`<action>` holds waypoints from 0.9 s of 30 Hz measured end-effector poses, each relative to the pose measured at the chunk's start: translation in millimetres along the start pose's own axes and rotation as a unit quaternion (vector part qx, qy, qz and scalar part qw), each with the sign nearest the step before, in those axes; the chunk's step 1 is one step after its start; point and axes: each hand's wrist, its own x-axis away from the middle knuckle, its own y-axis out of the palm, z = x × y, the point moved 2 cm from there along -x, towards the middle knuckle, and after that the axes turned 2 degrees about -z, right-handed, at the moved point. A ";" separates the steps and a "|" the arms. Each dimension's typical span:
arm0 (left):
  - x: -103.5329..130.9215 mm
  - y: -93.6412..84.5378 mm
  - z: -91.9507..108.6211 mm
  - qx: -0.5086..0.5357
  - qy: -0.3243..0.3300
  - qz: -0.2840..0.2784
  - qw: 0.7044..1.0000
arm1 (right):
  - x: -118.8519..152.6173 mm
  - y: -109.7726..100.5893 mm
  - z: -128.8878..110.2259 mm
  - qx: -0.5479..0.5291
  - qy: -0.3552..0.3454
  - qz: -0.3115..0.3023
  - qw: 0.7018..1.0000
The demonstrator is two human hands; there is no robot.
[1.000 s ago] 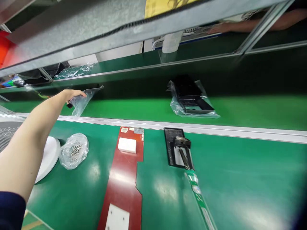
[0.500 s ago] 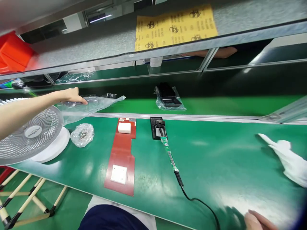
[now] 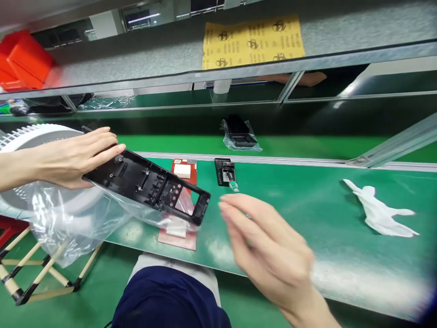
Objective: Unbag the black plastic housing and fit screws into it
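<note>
— What lay at my far right?
— A white glove [image 3: 378,212] on the green bench [image 3: 307,218].
— And the upper left?
— Orange bins [image 3: 23,61]; yellow sheet [image 3: 252,41] upper centre.

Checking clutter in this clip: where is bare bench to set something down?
Bare mat lies between the small black fixture and the white glove. Crowded on the left: red board, fan, and left hand holding the black frame.

Both forearms are bare, with no sleeve, glove, watch or ring to be seen on the left hand [image 3: 73,157] or the blurred right hand [image 3: 269,255], and lower down the person wears a dark navy garment [image 3: 167,298] over a strip of light grey cloth [image 3: 174,266].
</note>
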 end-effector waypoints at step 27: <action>-84.1 56.0 -46.7 0.250 0.033 -0.024 0.967 | -86.1 91.5 9.8 0.271 -0.255 -0.557 0.742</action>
